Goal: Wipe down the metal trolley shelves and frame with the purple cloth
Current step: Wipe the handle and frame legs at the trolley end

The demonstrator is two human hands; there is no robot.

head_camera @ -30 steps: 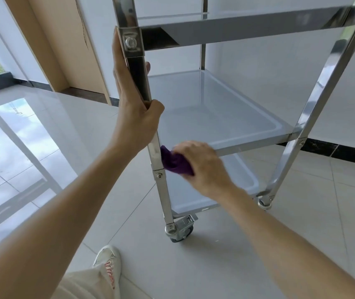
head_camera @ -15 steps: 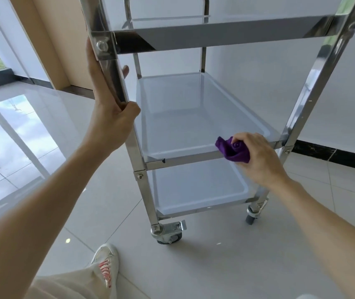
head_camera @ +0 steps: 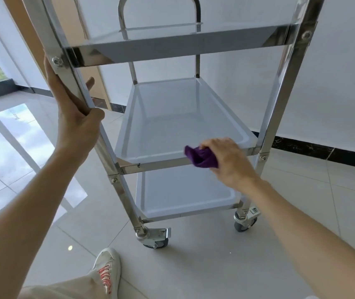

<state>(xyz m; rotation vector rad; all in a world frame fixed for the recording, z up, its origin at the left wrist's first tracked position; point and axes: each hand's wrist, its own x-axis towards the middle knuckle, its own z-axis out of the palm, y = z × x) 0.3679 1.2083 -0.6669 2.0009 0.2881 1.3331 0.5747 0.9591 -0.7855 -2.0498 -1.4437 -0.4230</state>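
From the head camera, the job looks to be somewhere in the middle. The right hand (head_camera: pixel 228 160) grips the bunched purple cloth (head_camera: pixel 200 157) and presses it on the front rim of the middle shelf (head_camera: pixel 172 126), towards that rim's right end, so this edge seems to be the part being wiped now. No dirt or wet streaks show on the metal, so I cannot tell which parts of the trolley (head_camera: pixel 280 87) are already done. Judging by where the cloth sits, the bottom shelf (head_camera: pixel 183 197), the top shelf (head_camera: pixel 172 47), the upright posts and the handle at the far end may yet need wiping.

The left hand (head_camera: pixel 73 113) holds the front left post (head_camera: pixel 68 67) just below the top shelf. Its palm lies against the outer side of the post, the thumb curls round the front, and a fingertip shows past the inner side. It appears to be steadying the trolley.

The cloth is inside the right hand's curled fingers, with a fold sticking out to the left. It is well apart from the left hand, lower and to the right. A white shoe (head_camera: pixel 107 270) rests on the tiled floor (head_camera: pixel 193 266) near the front left wheel (head_camera: pixel 156 241).
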